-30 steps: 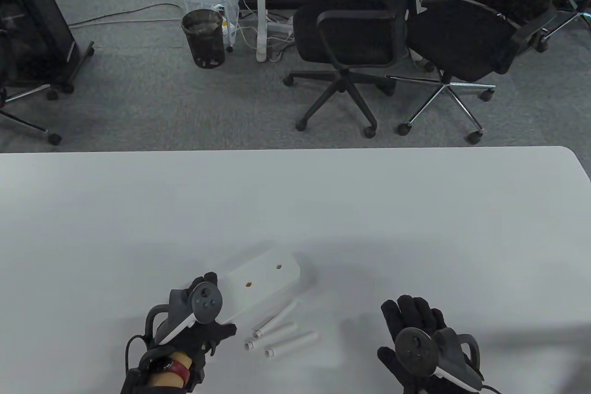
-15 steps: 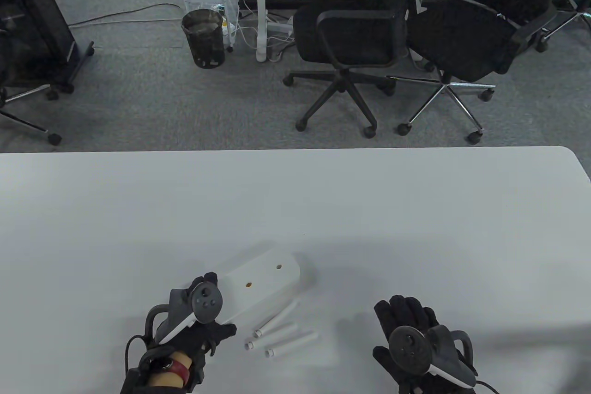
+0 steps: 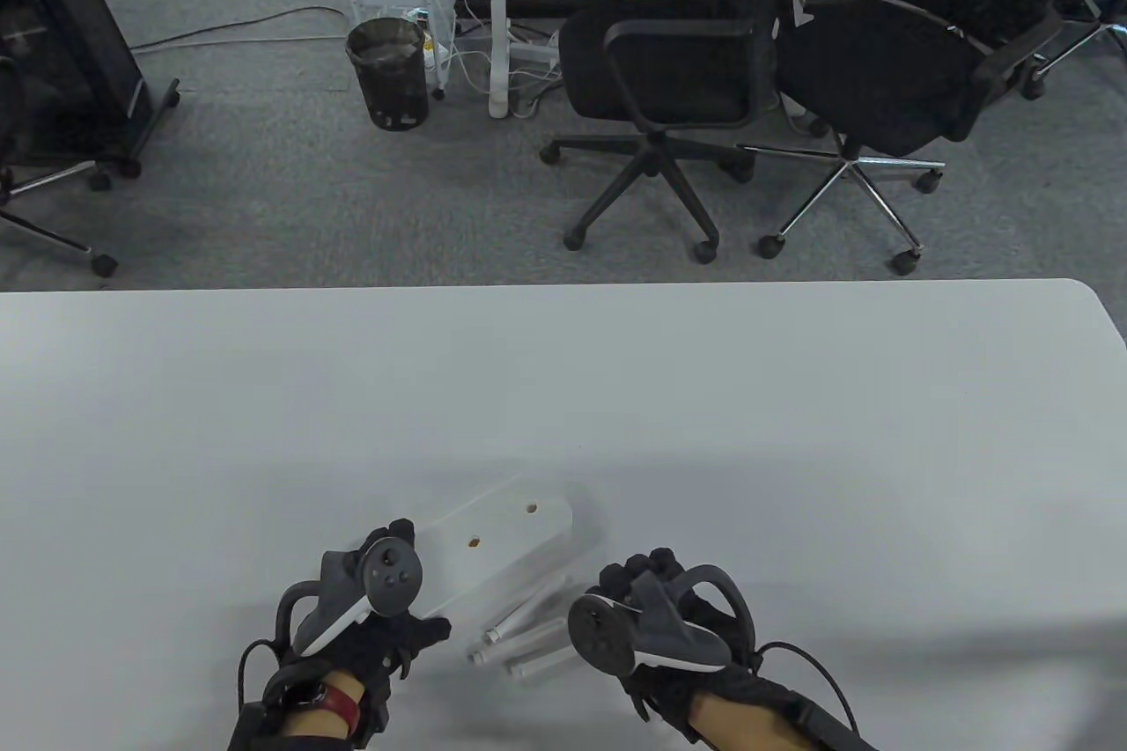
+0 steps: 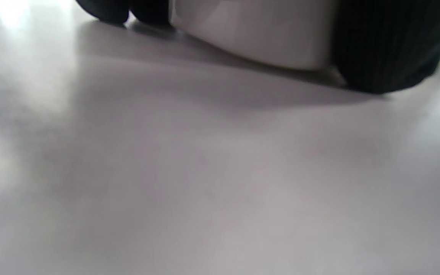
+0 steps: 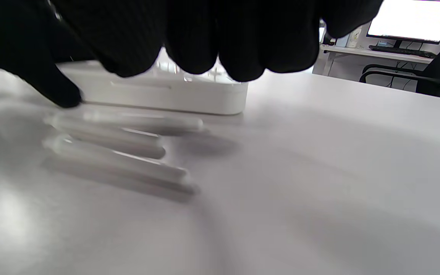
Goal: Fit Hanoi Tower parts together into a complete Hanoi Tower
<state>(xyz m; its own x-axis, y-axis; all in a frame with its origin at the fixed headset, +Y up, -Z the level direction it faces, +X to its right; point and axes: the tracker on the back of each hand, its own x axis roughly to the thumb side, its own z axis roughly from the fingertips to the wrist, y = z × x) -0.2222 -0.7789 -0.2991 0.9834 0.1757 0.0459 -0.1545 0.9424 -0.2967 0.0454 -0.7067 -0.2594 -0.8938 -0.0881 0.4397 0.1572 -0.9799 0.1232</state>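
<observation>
A white Hanoi Tower base (image 3: 502, 535) with two visible peg holes lies near the table's front; it also shows in the right wrist view (image 5: 159, 95) and the left wrist view (image 4: 258, 34). My left hand (image 3: 387, 601) grips its near-left end. Three white pegs (image 3: 519, 636) lie side by side just right of that hand; they also show in the right wrist view (image 5: 117, 141). My right hand (image 3: 647, 601) hovers over the pegs' right ends, fingers (image 5: 204, 42) curled downward above them. It holds nothing that I can see.
The white table (image 3: 792, 434) stretches wide behind and to the right of the parts. Two black office chairs (image 3: 669, 64) and a bin (image 3: 387, 69) stand on the floor beyond the table's far edge.
My right hand has moved left from the table's right front to just above the pegs. My left hand and the base have not moved.
</observation>
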